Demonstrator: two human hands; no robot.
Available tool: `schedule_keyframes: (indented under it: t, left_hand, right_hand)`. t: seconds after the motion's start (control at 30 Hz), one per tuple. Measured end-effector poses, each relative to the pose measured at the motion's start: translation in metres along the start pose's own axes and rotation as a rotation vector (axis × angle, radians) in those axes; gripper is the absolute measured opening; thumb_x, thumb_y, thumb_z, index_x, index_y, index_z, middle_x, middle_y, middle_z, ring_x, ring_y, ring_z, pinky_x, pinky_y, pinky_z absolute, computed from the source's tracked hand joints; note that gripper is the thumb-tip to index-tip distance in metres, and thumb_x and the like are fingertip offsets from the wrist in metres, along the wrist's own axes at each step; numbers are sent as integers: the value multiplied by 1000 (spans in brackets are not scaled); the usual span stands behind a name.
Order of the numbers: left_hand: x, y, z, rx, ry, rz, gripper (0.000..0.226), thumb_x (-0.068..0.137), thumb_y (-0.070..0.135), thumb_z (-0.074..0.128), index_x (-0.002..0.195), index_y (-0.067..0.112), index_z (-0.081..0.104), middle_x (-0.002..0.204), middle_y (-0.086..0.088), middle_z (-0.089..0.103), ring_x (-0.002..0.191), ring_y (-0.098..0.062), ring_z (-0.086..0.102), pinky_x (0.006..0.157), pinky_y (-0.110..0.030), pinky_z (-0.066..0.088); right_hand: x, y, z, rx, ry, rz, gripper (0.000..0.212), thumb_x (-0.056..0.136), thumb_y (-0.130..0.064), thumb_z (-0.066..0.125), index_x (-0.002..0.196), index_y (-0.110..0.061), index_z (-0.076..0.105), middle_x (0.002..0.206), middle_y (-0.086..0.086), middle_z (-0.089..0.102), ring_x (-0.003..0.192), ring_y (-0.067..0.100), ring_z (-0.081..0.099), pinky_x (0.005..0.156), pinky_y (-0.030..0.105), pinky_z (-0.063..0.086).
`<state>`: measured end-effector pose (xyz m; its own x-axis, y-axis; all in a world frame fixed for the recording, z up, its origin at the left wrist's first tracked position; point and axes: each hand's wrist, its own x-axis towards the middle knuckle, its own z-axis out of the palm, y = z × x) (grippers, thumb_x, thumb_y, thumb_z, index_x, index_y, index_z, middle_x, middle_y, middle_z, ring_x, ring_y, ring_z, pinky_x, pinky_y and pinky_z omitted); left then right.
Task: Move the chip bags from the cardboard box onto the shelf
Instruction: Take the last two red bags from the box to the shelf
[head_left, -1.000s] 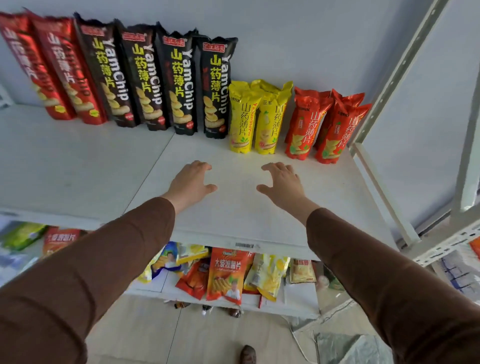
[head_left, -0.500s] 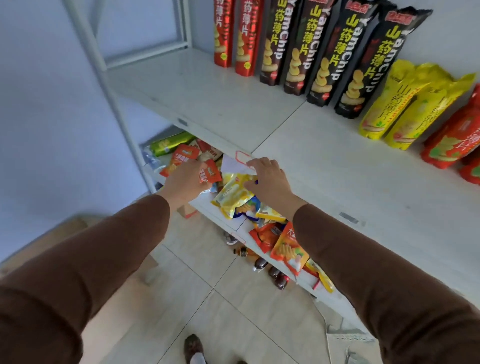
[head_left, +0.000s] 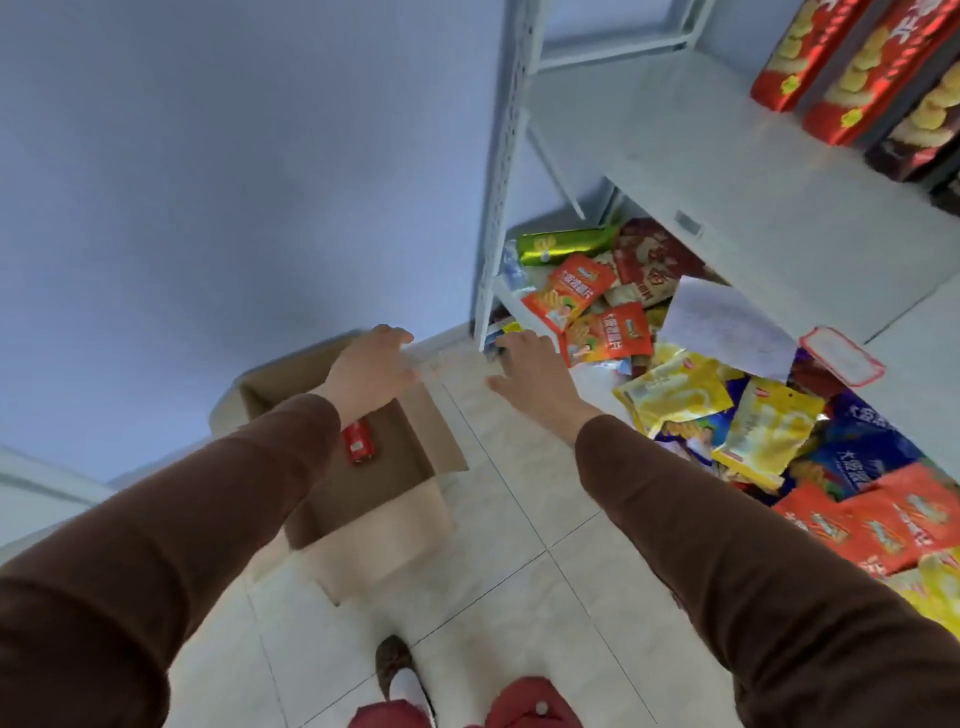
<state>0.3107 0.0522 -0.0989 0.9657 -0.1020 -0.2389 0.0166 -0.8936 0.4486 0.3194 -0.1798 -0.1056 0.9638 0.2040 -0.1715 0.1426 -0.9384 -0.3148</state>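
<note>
Lying at the bottom of the open cardboard box is a single red chip bag, partly hidden behind the person's left sleeve. The box stands on the pale tiled floor by the blue wall, near the foot of the white shelf, its flaps spread outward. The left hand hangs above the far side of the box, fingers loosely extended and grasping nothing. The right hand reaches out over the floor between the box and the shelf's lower level, fingers spread and relaxed, also empty. Both arms wear brown sleeves. On the upper shelf board, tall red chip bags stand upright at the back right, with a darker bag beside them. The level below holds a loose heap of snack packets in orange, yellow, blue and green. A shoe shows on the tiles at the bottom edge.
</note>
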Motion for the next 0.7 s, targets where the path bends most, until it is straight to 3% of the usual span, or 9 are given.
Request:
schedule_keyframes:
  t: [0.13, 0.23, 0.43, 0.57, 0.7]
  left_hand:
    - [2, -80, -11, -47, -1, -112, 56, 95, 34, 66, 146, 19, 48, 151, -6, 48, 138, -27, 45, 112, -39, 34]
    - [12, -128, -10, -65, -12, -207, 59, 96, 37, 64, 150, 20, 44, 155, -2, 43, 140, -24, 44, 113, -36, 31]
    - [56, -212, 8, -103, -49, -400, 56, 97, 35, 63, 148, 19, 47, 147, -3, 51, 134, -23, 46, 104, -32, 34]
    - [94, -277, 43, -218, -60, -503, 59, 94, 31, 67, 146, 15, 48, 140, -6, 53, 124, -26, 54, 102, -36, 41]
    - [132, -339, 98, -279, -82, -587, 58, 94, 29, 67, 146, 14, 46, 139, -9, 52, 124, -28, 54, 99, -35, 42]
  right_hand:
    - [32, -53, 46, 42, -81, -21, 57, 93, -40, 66, 144, -19, 49, 144, 7, 50, 137, 30, 42, 111, 41, 31]
    - [61, -79, 78, 77, -166, -19, 56, 94, -35, 65, 143, -15, 48, 142, 11, 49, 133, 32, 44, 107, 41, 37]
    - [136, -108, 144, 174, -320, 40, 56, 94, -28, 62, 144, -9, 45, 140, 16, 48, 130, 34, 42, 107, 42, 39]
    - [191, -116, 213, 257, -400, 108, 51, 92, -35, 61, 140, -19, 49, 135, 5, 53, 124, 26, 51, 97, 35, 44]
    - [229, -120, 291, 381, -459, 202, 49, 96, -37, 63, 142, -26, 49, 138, -2, 55, 122, 21, 57, 104, 38, 48]
